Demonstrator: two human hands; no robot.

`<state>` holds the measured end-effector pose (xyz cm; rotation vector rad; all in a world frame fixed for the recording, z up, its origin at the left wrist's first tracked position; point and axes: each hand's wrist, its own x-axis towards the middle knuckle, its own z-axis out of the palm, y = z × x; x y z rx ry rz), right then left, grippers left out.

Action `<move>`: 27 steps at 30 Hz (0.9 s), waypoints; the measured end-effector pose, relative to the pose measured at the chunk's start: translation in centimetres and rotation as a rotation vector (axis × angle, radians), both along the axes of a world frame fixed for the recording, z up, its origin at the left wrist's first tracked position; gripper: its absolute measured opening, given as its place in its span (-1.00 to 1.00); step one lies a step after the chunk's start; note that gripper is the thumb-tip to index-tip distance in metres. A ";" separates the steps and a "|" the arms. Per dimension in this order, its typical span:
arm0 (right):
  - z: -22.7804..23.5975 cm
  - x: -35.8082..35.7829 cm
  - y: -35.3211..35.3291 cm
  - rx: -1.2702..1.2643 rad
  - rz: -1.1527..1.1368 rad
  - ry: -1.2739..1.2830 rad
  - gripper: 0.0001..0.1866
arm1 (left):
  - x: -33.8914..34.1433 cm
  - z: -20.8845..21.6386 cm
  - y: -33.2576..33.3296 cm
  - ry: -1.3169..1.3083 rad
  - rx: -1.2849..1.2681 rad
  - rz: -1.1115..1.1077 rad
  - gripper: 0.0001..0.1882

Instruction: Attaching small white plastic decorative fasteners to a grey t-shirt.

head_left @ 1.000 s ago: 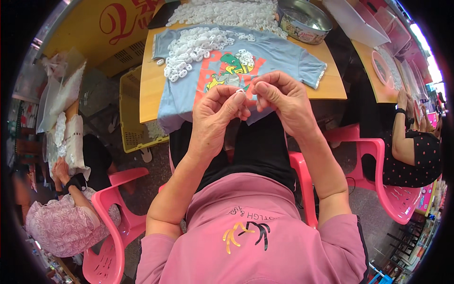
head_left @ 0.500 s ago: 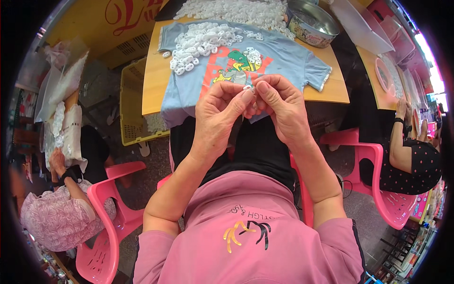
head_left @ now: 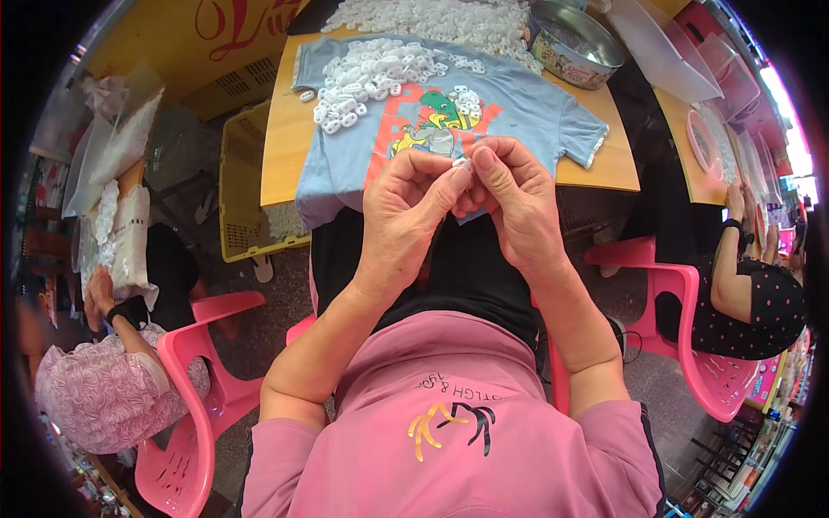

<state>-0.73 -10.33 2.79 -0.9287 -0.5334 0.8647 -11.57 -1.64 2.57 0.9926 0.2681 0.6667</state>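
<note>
At the near edge of the counter [head_left: 281, 160], the left hand [head_left: 404, 203] pinches a small white piece [head_left: 460, 162] in its fingers; the right hand [head_left: 523, 197] has drawn closer since a second ago, so both probably work this piece; whether the right fingers grip anything, I cannot tell.

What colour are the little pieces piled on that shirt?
White; the pieces show best in the head view.

A yellow crate [head_left: 242, 194] and pink chair [head_left: 200, 423] stand left, another pink chair [head_left: 688, 345] right.
</note>
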 end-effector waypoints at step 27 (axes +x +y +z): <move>0.2 2.1 -1.0 -0.143 0.020 -0.437 -0.78 | -0.5 0.1 1.6 0.124 -0.056 -0.089 -0.84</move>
